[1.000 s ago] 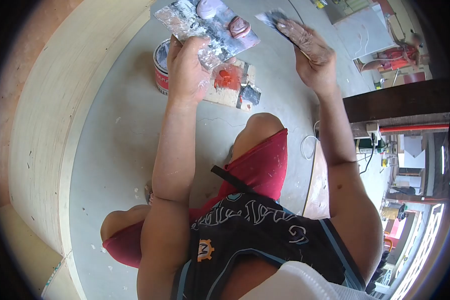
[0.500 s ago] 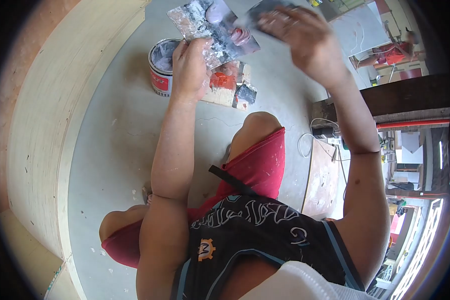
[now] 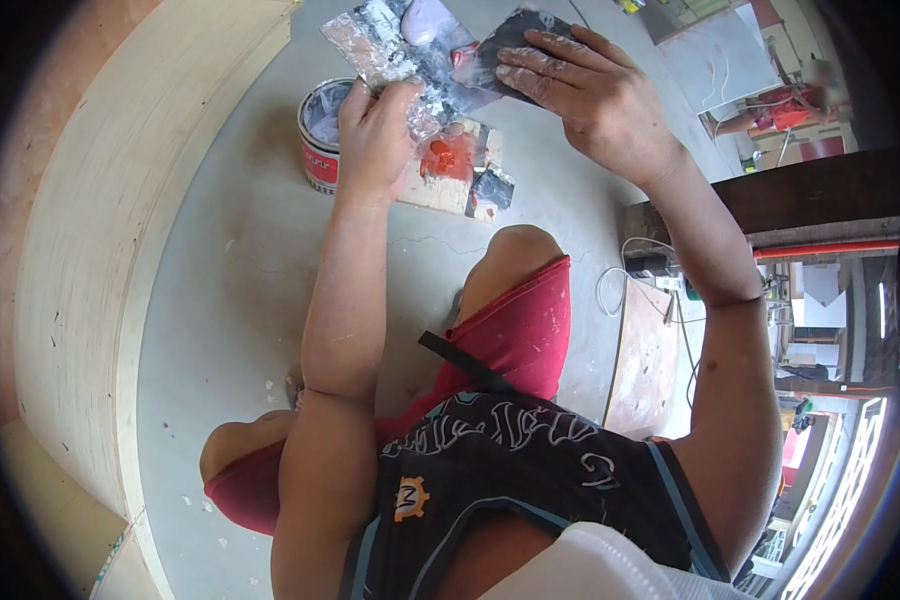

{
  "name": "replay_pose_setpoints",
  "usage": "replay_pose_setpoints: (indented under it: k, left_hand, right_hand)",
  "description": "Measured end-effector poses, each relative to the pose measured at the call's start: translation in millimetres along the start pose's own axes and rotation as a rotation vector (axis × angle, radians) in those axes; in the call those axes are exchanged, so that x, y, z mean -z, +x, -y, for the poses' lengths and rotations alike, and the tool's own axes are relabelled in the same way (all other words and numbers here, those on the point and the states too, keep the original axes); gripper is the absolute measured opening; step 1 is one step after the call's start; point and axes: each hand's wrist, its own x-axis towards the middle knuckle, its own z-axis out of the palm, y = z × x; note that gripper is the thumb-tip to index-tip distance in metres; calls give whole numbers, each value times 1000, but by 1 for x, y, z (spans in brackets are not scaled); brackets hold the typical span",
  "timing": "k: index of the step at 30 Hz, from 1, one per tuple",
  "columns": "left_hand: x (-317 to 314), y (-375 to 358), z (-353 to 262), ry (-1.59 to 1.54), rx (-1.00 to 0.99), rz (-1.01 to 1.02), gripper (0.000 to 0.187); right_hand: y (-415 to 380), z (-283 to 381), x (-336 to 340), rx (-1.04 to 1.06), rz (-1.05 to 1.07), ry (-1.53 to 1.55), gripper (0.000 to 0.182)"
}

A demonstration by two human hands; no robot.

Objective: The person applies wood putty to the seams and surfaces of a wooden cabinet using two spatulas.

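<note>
My left hand (image 3: 378, 140) grips the near edge of a flat, smeared mixing plate (image 3: 370, 45), thumb on top. A pale lilac dollop of putty (image 3: 426, 20) sits on the plate, with a smaller red-streaked dab (image 3: 463, 54) beside it. My right hand (image 3: 595, 95) holds a dark, flat putty spreader (image 3: 525, 40), its fingers laid along the upper face. The spreader's left edge meets the plate near the red-streaked dab. Whitish smears coat the fingers of both hands.
An open can (image 3: 319, 165) with pale paste inside stands on the grey floor (image 3: 240, 260). Next to it lies a board (image 3: 440, 190) with red paste and a dark scrap (image 3: 492, 188). A curved wooden panel (image 3: 80, 260) rises at left. A person in red (image 3: 790, 108) is at far right.
My right hand has come lower and slowed from a blur, bringing the spreader onto the plate over the red-streaked dab. The plate has shifted slightly left.
</note>
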Motion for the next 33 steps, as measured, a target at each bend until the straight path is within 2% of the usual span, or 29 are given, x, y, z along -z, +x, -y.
replay_pose_setpoints:
  k: [2,4,5,7,9,11,13,15,17,20,21,22,23,24,26,28,30,33]
  left_hand:
    - [3,0,1,-1,17,-23,20]
    - [6,-1,0,-1,39,-44,20]
    - [7,0,-1,-26,42,-32,21]
    - [6,0,-3,-50,46,-23,22]
    - [7,-1,-8,-100,48,-139,18]
    - [8,-2,-16,-125,65,-168,19]
    - [4,-2,-15,-156,91,-179,19]
    - [6,0,-15,-84,54,-172,19]
    - [6,-1,-15,-22,13,-123,21]
    - [6,2,-4,68,-67,-61,23]
    - [6,4,-4,93,-112,-62,22]
    - [7,3,-4,93,-118,-68,22]
    - [8,2,-4,96,-105,-59,22]
    - [8,2,-4,98,-91,-47,22]
    - [7,-1,-5,87,-54,-53,21]
    - [6,-2,-8,74,-27,-69,21]
    - [5,-4,-11,-7,62,-213,20]
    - [7,-2,-19,-29,92,-190,20]
  right_hand:
    - [5,-1,-1,3,35,12,44]
    - [5,-8,-8,-73,-117,2,44]
    - [4,-6,-10,-74,-118,1,44]
    - [6,4,-11,63,-48,3,33]
    - [9,-1,-2,50,-23,-25,32]
    - [6,-8,-3,20,-177,-73,31]
    - [4,-5,3,55,-112,-70,31]
    - [8,-5,6,-27,-43,-65,41]
    - [21,-1,10,-26,-58,-138,41]
    - [30,16,5,-78,-187,191,38]
    - [27,13,6,-74,-189,190,38]
    - [22,8,8,-95,-167,44,36]
    - [21,7,9,-117,-144,-101,34]
    - [21,7,3,-115,-145,-99,34]
    - [17,6,-13,18,-87,-37,36]
    - [16,1,0,-7,-96,-30,39]
    - [12,-2,2,-18,-167,-25,44]
    - [6,7,-1,49,-61,-68,36]
